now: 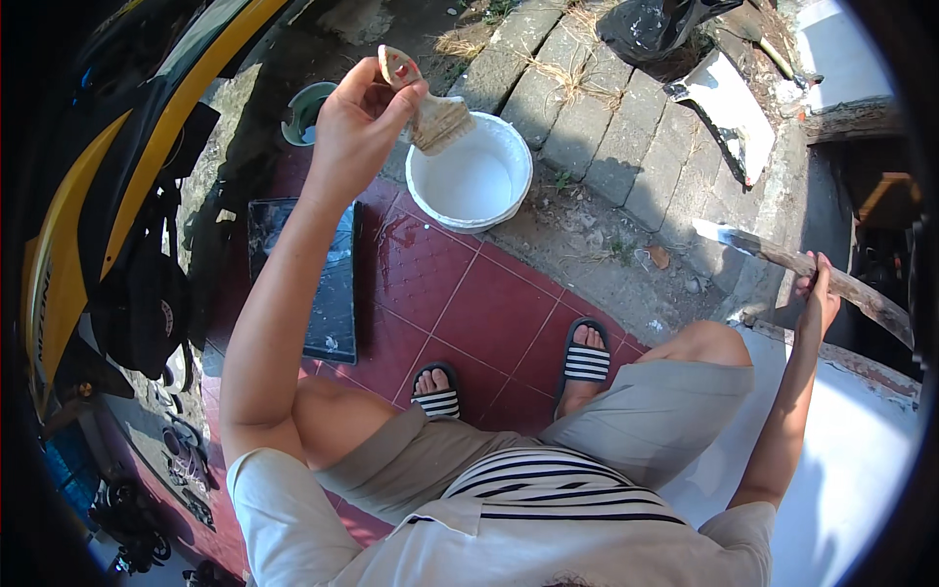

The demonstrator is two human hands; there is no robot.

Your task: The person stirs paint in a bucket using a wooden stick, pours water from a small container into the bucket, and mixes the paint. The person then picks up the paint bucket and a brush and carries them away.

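My left hand (354, 122) is raised at the upper left of centre, its fingers closed around the handle of a flat paintbrush (440, 125). The bristles look pale and paint-stained and point to the right, over the near-left rim of a white bucket (418, 201) as seen from above. White paint seems to coat the bucket's inside. Out to the right, my right hand (822, 295) grips a long, weathered wooden stick (768, 249). That stick's far end is white, and it slants across the edge of the ground by the low white wall.
A dark paint tray (337, 313) lies on red tiles (469, 303) left of my feet. Behind it stands a broken green pot (298, 122). Stone pavers (606, 137), a black plastic bag (646, 34) and a white shard (734, 112) are beyond. A yellow-and-black motorcycle (147, 166) fills the left.
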